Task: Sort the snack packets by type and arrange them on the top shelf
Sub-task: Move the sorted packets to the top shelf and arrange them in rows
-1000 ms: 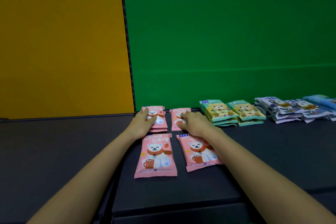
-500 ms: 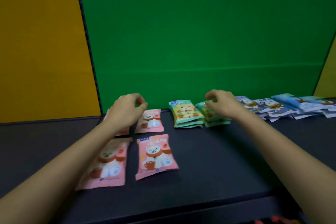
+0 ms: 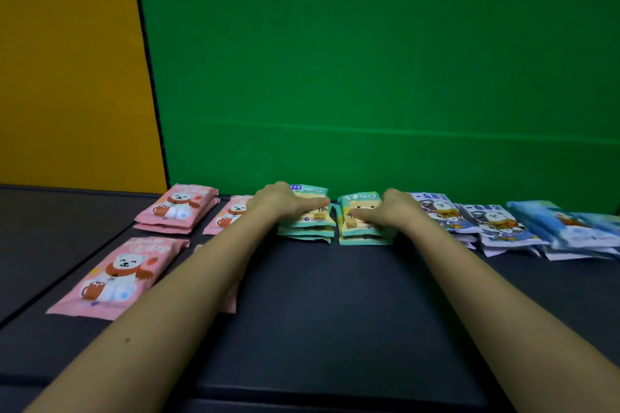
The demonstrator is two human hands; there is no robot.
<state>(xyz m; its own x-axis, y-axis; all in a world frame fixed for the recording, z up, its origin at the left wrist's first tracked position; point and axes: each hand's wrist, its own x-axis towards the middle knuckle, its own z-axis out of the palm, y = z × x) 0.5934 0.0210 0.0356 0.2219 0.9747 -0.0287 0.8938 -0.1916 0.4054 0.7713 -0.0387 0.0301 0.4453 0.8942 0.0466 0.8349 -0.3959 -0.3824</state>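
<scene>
Two stacks of green snack packets stand side by side at the back of the dark top shelf (image 3: 335,312). My left hand (image 3: 285,203) lies flat on the left green stack (image 3: 308,230), fingers pointing right. On the right green stack (image 3: 364,201) rests my right hand (image 3: 392,211), fingers pointing left. Pink bear packets lie to the left: a back stack (image 3: 177,208), a second back packet (image 3: 231,214) and a front packet (image 3: 114,278). Another front pink packet (image 3: 231,298) is mostly hidden behind my left forearm.
Right of the green stacks lie purple-and-white packets (image 3: 436,211) (image 3: 496,225), then blue packets (image 3: 570,221) at the far right. A green wall (image 3: 369,77) and an orange wall (image 3: 67,77) close the back. A seam (image 3: 67,278) runs through the shelf at the left.
Both hands left the pink packets, swung right and came down on the two green stacks. The view shifted right as well.
</scene>
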